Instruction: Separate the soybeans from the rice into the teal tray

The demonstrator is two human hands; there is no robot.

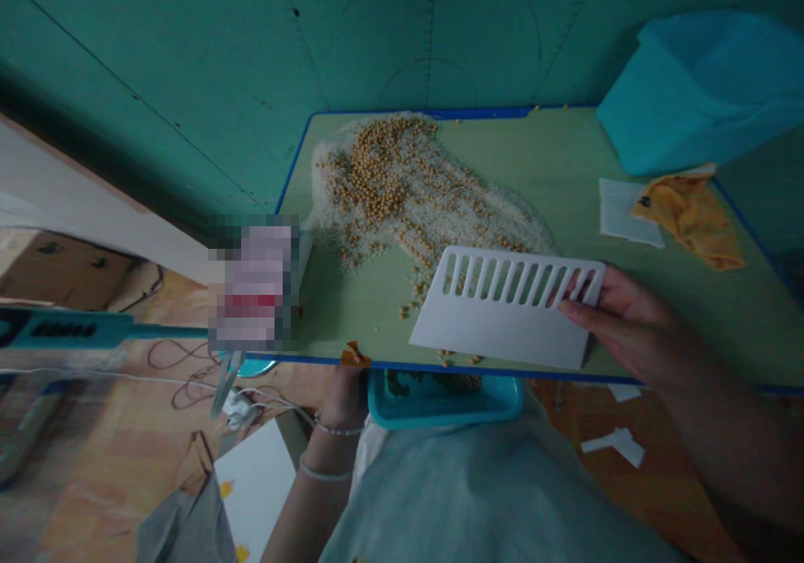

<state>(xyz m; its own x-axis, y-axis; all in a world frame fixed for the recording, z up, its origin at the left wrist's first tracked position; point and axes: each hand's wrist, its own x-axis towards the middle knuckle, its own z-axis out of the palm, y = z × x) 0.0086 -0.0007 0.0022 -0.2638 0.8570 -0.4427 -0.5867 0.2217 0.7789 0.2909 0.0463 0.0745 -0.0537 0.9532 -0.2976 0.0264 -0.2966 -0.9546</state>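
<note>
My right hand (634,324) grips a white plastic scraper (496,324) with a row of slots by its right end, thumb on the near face. The scraper stands tilted on the pale green table (352,316), near its front edge. Round yellow beans (377,169) lie mixed through a spread of small white grains (490,211) behind it. A few beans sit in front of the scraper. Below the table edge, my left hand (345,397) holds the left end of a blue tray (445,412) with dark contents. The table edge hides part of this hand's fingers.
A blue bin (703,94) stands at the back right, near an orange cloth (697,215) and a white packet (628,211). A pixelated object (255,286) is at the table's left edge. Cables (264,400) and a white board (257,479) lie below left.
</note>
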